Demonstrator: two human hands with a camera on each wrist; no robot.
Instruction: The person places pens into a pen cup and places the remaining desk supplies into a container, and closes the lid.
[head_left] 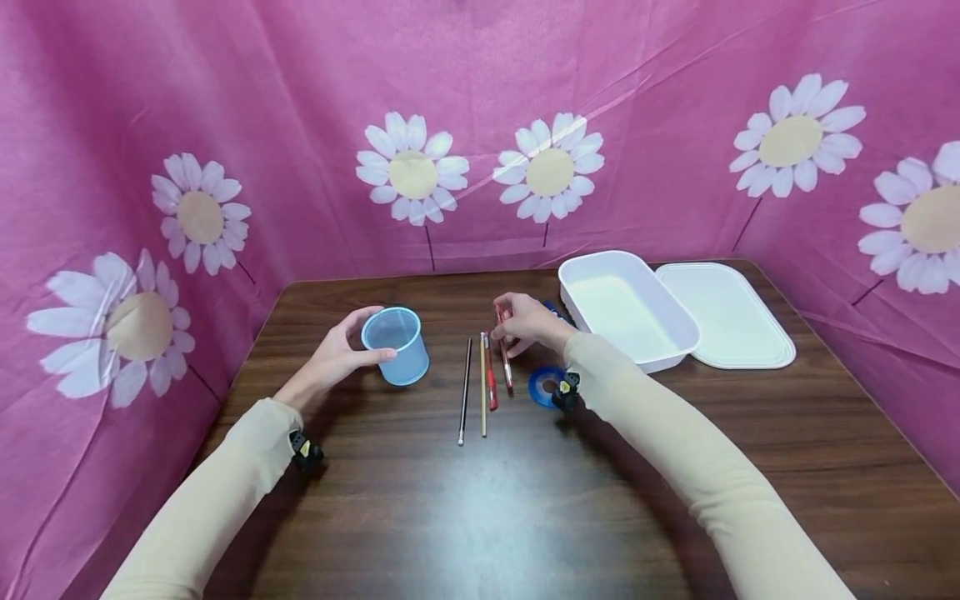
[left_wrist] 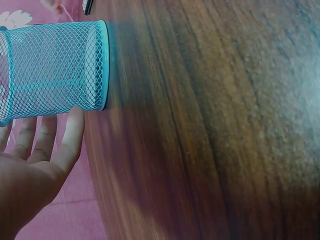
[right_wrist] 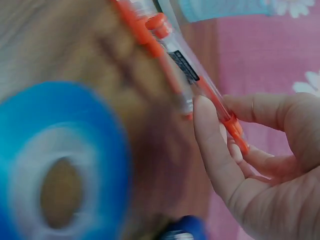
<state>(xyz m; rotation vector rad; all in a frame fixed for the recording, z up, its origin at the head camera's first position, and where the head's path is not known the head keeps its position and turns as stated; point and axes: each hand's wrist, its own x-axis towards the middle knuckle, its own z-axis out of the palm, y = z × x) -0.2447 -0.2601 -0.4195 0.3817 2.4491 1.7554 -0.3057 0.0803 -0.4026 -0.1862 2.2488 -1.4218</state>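
Observation:
My left hand (head_left: 337, 354) holds a light blue mesh pen cup (head_left: 405, 362) upright on the table, its thumb across the near side of the rim and the other fingers behind. In the left wrist view, fingertips touch the mesh wall (left_wrist: 50, 70). Between thumb and fingers, my right hand (head_left: 528, 321) pinches a clear pen with red ends (right_wrist: 207, 90), tilted, one end pointing down toward the table. Just left of it lie another red pen (head_left: 491, 387), a yellow pencil (head_left: 483, 408) and a black pencil (head_left: 464, 396), side by side.
A blue tape roll (head_left: 537, 390) lies beneath the right wrist. Partly hidden behind the right hand is a dark blue object (head_left: 553, 310). At the right stands a white plastic box (head_left: 630, 321), its lid (head_left: 731, 317) beside it. A pink flowered curtain (head_left: 480, 67) surrounds the table's back and sides.

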